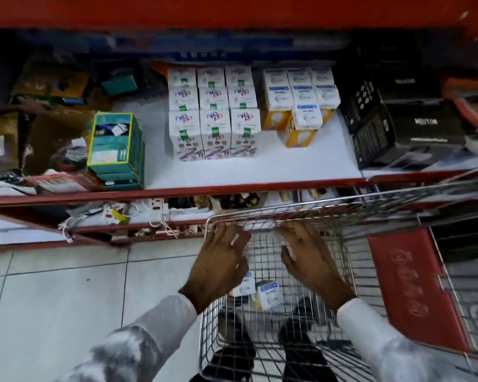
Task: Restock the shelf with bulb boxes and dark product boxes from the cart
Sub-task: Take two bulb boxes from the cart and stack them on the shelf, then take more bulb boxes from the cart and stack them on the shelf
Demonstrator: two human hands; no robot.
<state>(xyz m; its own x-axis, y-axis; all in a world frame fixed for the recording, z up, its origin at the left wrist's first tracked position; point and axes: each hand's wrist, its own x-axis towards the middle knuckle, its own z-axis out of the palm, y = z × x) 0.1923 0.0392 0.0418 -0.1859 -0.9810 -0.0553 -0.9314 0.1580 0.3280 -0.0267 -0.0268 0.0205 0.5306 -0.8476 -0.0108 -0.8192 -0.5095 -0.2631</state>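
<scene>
A wire cart (345,245) stands in front of the shelf. My left hand (221,260) and my right hand (312,259) hover side by side above its basket, fingers spread, holding nothing. Below them two small white bulb boxes (268,295) lie on the cart's bottom. On the white shelf (260,168) stand white bulb boxes with purple print (214,114) in three rows. To their right are white-and-yellow bulb boxes (301,97). Dark product boxes (409,125) are stacked at the shelf's right end.
A stack of green boxes (116,150) stands left on the shelf beside cluttered cardboard items (47,128). A lower shelf holds sockets and white cables (138,213). The cart's red flap (414,285) lies at right. White floor tiles (66,299) spread to the left.
</scene>
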